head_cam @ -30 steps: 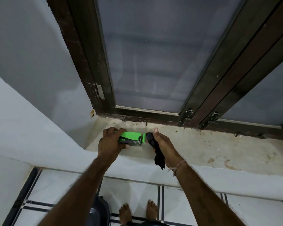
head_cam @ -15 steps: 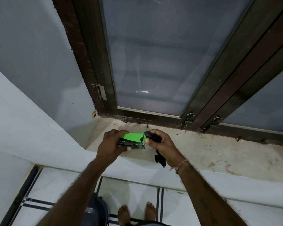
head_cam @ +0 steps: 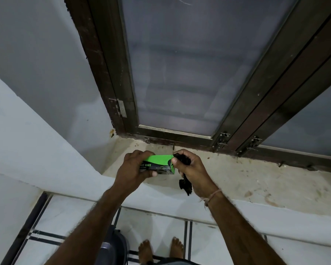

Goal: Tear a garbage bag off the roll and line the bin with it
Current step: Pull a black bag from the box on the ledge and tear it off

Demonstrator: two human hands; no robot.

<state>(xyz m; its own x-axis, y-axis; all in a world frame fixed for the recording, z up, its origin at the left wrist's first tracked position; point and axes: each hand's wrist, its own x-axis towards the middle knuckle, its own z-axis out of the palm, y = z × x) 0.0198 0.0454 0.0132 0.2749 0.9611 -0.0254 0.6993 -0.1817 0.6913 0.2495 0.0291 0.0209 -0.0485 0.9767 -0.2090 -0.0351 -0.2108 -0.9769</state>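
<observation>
The garbage bag is bunched in the right hand, now pulled back tight against the green box above the window ledge. Left hand grips the box. Not torn free yet.

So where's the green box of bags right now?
In the head view, the green box sits mid-frame above the window ledge, held in the left hand, with the right hand gripping the black bag at its right end.

Dim, flat indoor light; soft shadows; sharp focus; wide-angle bending at the edges
</observation>
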